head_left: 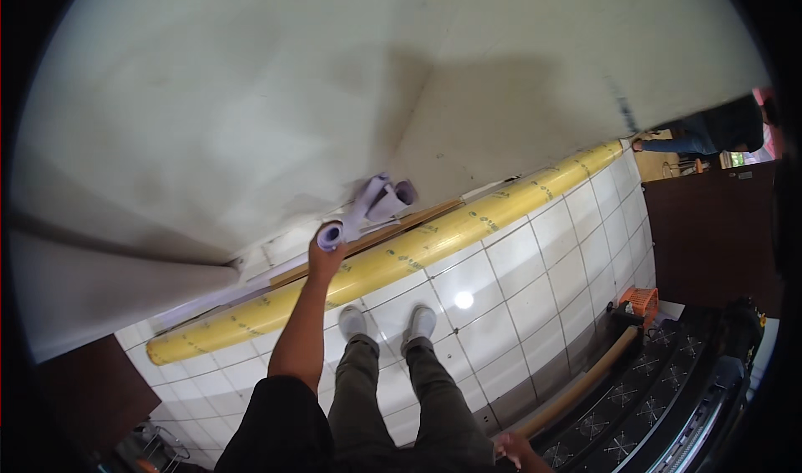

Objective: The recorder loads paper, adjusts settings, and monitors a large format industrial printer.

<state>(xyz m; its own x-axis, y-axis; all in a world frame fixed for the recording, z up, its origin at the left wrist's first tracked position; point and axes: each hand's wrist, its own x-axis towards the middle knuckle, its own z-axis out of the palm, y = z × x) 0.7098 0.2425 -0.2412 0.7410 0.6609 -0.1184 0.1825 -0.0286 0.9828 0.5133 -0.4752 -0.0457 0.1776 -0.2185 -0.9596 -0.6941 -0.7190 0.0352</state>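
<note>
Lilac roll (332, 237), w/in L fingers (317, 250)

You had the roll (331, 236) in your left hand (325, 261), with your fingers wrapped around it. It was thin and pale, a bit purple and a bit white. It was wound up like a snail shell, and its round end faced up at you. You could see rings on that end and a dark hole in the middle. The roll was up above the floor, close to the wall. Just past it, up and to the right, was a pale strip (358, 215), and beyond that were loose curls (404, 192) of the same color. You could not tell if they were joined to the roll.
</note>
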